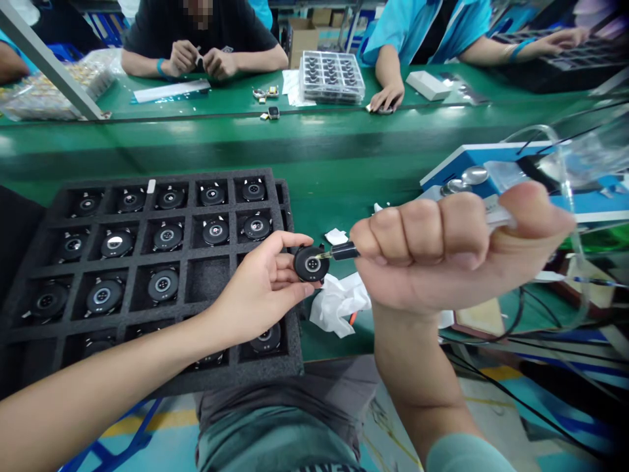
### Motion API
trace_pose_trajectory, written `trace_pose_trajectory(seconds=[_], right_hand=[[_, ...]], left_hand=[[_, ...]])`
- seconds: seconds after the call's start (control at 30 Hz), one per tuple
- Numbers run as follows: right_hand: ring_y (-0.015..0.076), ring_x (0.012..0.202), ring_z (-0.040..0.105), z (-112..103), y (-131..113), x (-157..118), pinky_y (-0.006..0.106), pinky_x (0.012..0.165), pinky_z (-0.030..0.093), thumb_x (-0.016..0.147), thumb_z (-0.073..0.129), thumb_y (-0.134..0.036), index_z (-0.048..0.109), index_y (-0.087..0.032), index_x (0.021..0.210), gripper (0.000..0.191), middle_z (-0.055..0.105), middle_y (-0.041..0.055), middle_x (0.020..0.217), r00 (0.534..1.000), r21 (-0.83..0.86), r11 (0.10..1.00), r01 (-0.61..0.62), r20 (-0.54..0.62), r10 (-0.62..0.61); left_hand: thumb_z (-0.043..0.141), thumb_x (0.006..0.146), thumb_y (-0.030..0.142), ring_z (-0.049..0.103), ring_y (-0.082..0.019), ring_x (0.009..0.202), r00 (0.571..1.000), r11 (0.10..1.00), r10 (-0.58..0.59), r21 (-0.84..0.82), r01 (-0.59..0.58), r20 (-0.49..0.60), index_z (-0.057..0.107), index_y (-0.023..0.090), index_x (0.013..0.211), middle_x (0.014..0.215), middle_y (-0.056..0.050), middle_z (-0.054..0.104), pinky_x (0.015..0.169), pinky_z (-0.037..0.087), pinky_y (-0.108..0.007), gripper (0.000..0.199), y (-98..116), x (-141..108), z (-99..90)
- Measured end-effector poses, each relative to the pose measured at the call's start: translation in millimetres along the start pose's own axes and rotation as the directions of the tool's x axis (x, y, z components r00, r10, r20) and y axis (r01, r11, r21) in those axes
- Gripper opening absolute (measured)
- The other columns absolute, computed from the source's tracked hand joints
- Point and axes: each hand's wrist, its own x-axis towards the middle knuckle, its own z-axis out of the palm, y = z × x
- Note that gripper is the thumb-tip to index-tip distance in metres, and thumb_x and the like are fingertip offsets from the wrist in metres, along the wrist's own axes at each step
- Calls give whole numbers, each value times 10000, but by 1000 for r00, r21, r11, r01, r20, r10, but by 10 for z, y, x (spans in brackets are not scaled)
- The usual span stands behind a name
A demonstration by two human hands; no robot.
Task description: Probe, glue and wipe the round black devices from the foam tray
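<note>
My left hand grips a round black watch case by its edges, between thumb and fingers. The sensor side of the case faces up. Wrapped in a fist, my right hand holds a pen-like tool with a black barrel and a thin yellowish tip. That tip meets the back of the case near its central ring; whether it presses on it I cannot tell. Under my left forearm lies a dark foam tray, with similar watch cases in many compartments. My arm hides part of its lower rows.
Crumpled white tissue lies right of the tray. A blue-and-white box, a clear tube and cables crowd the right side. Across the bench, co-workers' hands work near a clear box of watch parts.
</note>
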Motion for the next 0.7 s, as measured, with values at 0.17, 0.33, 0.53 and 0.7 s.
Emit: trace_pose_trajectory(seconds=[0.17,0.33,0.53,0.7], right_hand=[[93,431,135,19,36,-26,302,479,261,941,589,-369,187,-206,463,646,137,-75,431,1000,88,996,9,-23,-7],[86,417,143,-7,12,-21,301,471,239,924,635,-361,151,-195,457,693,134,-72,429,1000,85,996,9,2,-10],[87,415,144,-27,1,-5,301,468,244,923,639,-363,152,-195,453,697,137,-73,422,1000,66,998,17,-6,-17],[88,425,120,-3,44,-21,304,474,254,952,580,-378,155,-206,473,663,139,-74,434,999,135,991,19,-34,-15]], left_hand=[[775,775,116,748,-171,885,1000,1000,-5,15,5,2,534,173,1200,962,-45,733,842,592,-318,491,-10,0,-4],[775,775,119,747,-166,876,1000,1000,-5,11,5,3,531,172,1195,939,-36,728,845,593,-312,489,-17,4,-8],[764,779,104,747,-161,875,1000,1000,-9,11,9,6,527,167,1204,944,-41,731,841,595,-302,491,5,3,0],[763,779,101,749,-165,880,1000,1000,-9,15,9,5,528,161,1209,954,-48,732,833,595,-299,494,8,3,2]])
